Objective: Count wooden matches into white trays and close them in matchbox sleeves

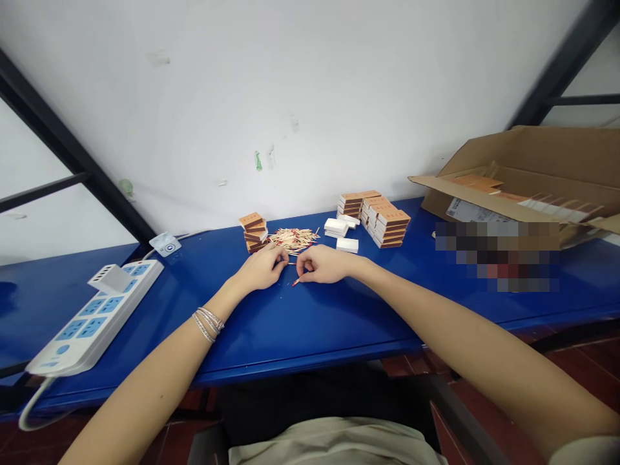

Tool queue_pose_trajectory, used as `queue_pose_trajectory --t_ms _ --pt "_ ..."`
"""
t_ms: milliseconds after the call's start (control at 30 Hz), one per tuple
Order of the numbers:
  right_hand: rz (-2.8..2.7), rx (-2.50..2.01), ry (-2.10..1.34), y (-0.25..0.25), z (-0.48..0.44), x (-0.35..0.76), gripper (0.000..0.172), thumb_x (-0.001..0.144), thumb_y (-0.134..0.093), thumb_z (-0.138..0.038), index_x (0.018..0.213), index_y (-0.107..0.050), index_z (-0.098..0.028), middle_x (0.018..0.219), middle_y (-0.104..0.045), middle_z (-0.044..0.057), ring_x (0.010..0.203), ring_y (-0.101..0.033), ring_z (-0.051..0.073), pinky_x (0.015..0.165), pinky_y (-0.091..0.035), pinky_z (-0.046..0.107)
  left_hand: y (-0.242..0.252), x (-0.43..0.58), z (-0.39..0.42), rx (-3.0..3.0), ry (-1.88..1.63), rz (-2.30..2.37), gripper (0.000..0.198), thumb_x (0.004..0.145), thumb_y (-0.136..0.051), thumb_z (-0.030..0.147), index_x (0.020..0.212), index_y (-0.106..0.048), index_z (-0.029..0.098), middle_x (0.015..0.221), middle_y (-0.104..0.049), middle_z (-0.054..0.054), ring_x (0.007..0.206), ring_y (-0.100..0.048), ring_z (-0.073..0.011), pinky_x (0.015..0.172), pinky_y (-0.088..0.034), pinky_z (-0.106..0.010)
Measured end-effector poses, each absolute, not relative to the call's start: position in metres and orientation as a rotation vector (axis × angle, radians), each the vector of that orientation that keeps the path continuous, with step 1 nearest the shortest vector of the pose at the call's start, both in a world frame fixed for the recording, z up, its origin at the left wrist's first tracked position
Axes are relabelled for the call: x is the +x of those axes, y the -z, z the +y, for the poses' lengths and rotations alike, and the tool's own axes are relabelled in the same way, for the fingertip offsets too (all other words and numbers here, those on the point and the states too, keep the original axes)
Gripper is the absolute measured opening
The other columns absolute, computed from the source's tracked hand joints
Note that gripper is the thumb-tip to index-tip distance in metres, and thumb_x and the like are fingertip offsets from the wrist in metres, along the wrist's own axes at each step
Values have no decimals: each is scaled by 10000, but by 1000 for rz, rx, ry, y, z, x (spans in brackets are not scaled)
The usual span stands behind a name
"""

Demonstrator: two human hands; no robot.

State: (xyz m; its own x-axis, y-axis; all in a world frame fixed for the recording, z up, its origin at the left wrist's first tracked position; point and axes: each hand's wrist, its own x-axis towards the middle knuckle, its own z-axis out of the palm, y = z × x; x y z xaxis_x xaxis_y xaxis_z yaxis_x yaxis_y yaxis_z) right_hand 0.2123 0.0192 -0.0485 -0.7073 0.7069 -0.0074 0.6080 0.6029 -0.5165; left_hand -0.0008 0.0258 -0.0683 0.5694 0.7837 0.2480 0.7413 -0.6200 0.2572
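My left hand [264, 266] and my right hand [323, 265] rest close together on the blue table [310, 323], both curled in a pinch. Red-tipped matchsticks [294, 281] poke out of my right hand's fingers. My left hand's fingertips pinch something thin near the right hand; I cannot make it out. Just beyond the hands lies a loose pile of matchsticks [293, 239]. A small stack of brown matchboxes [254, 232] stands left of the pile. White inner trays [341, 234] and a larger stack of brown matchboxes [380, 217] stand to its right.
A white and blue power strip [94, 316] with a charger plugged in lies at the left of the table. An open cardboard box [527, 174] sits at the far right. A white wall rises right behind the table, and black metal struts slant at both sides.
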Motion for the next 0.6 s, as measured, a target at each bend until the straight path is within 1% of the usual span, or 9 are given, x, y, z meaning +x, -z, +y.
queue_pose_trajectory --t_ms 167,267,333,367,467,533,600 --pt "-2584 -1143 -656 49 20 212 70 759 -665 -191 800 -715 -165 651 -601 -12 563 -501 102 558 -354 228 67 1 25 2650 -552 1302 92 886 -477 158 860 -559 190 894 -544 -56 787 -546 -185 737 -450 -323" --pt "-2527 -1192 -626 50 21 212 59 751 -683 -202 780 -716 -162 651 -614 -6 567 -511 103 563 -357 228 67 3 26 2517 -718 1277 69 882 -472 150 857 -528 182 846 -557 -39 732 -530 -162 704 -439 -304" --pt "-2460 -1204 -650 51 22 210 98 752 -707 -254 777 -712 -159 636 -610 -10 555 -508 101 549 -357 228 67 5 26 2301 -861 1254 59 897 -478 194 845 -503 182 746 -534 -4 625 -495 -129 621 -422 -268" --pt "-2403 -1201 -663 52 24 209 123 754 -712 -277 777 -709 -156 627 -608 -12 547 -507 98 541 -358 227 66 7 25 2156 -906 1236 85 913 -476 236 845 -485 187 678 -503 21 555 -461 -113 561 -399 -247" --pt "-2148 -1151 -697 58 27 205 158 757 -718 -299 788 -706 -145 648 -636 -5 546 -521 89 536 -383 219 63 13 20 1766 -924 1134 203 934 -487 392 873 -433 206 522 -407 86 388 -355 -78 407 -290 -198" --pt "-1978 -1079 -781 61 27 202 178 732 -744 -305 796 -705 -144 710 -673 11 571 -556 89 539 -413 211 60 18 16 1659 -918 1075 285 911 -528 476 892 -427 210 480 -417 96 342 -343 -70 361 -256 -180" --pt "-1845 -1022 -913 64 27 198 188 711 -761 -297 798 -696 -144 717 -685 20 595 -600 106 525 -442 207 58 22 12 1638 -925 1054 325 881 -574 504 906 -444 207 463 -450 88 327 -363 -72 337 -261 -172"
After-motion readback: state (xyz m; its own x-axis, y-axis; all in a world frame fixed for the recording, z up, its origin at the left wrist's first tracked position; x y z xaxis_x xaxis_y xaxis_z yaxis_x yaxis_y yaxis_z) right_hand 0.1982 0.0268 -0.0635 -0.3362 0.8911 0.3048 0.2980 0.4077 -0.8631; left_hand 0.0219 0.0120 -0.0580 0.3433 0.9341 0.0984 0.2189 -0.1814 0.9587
